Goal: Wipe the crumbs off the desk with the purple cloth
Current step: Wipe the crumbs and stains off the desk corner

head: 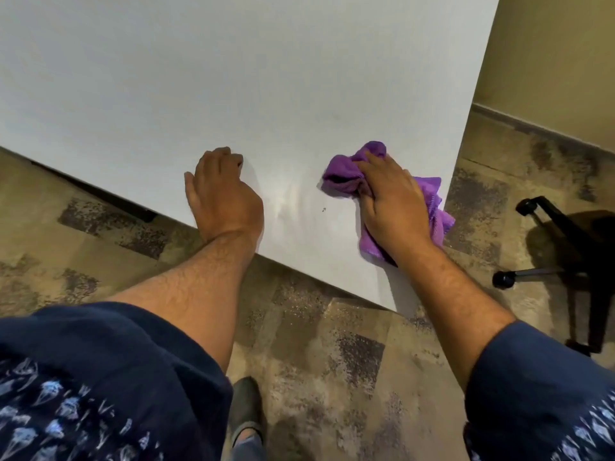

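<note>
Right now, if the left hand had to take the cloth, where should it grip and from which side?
Probably the bunched lobe at the cloth's far-left end, from the left, above the desk. It stands raised and clear; the right hand covers the middle.

An office or study room, by the look of it: a broad plain white desk (233, 78), mottled brown-and-grey patterned carpet tiles (332, 361), and the black wheeled base of a swivel chair (559, 247) beside a beige wall (549, 61).

Dark navy short sleeves (532, 377) with pale blue print; dark shoe (246, 407).
</note>
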Tool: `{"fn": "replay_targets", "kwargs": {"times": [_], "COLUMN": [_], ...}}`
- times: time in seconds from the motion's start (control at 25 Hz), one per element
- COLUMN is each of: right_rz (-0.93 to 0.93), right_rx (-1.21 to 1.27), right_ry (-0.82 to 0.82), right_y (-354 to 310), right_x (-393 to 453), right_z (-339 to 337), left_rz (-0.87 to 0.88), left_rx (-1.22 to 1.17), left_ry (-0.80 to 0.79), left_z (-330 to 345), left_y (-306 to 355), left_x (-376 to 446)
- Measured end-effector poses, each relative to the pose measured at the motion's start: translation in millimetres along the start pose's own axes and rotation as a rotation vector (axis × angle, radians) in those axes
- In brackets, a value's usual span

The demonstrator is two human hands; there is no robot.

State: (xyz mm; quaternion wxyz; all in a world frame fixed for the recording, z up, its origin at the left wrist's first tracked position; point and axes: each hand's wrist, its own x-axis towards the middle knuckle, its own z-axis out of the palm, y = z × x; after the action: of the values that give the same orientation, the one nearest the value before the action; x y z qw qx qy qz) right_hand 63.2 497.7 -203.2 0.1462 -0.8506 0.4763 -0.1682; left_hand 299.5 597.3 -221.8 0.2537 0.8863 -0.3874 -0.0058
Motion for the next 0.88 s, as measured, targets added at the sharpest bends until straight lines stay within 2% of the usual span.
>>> {"fn": "replay_targets", "kwargs": {"times": [0.28, 0.4, 0.48, 0.64, 0.68, 0.76, 0.88], "right_rz": [-0.182, -0.200, -0.049, 0.709, 0.830, 0.911, 0.959], "right_rx": [0.104, 0.220, 0.406, 1.023, 1.163, 1.363, 1.596], "right_ry": [-0.118, -0.137, -0.070, 0.390, 0.504, 0.641, 0.758], "right_y": [12, 32, 42, 65, 71, 80, 88], "right_x": [-136, -181, -200, -209, -206, -197, -185], "right_z": [-13, -26, -38, -56, -58, -57, -39], "left_rz": [0.002, 0.023, 0.050, 0.062, 0.068, 0.086, 0.091], "left_rx": [-0.007, -0.010, -0.013, -0.024, -0.026, -0.034, -0.042], "left_ry": [-0.017, -0.020, -0.010, -0.003, 0.002, 0.022, -0.020], "left_z": [-1, 0, 0, 1, 2, 5, 4], "left_y": [0, 1, 0, -5, -7, -5, -9], "left_x": [0, 0, -2, 2, 2, 3, 2]}}
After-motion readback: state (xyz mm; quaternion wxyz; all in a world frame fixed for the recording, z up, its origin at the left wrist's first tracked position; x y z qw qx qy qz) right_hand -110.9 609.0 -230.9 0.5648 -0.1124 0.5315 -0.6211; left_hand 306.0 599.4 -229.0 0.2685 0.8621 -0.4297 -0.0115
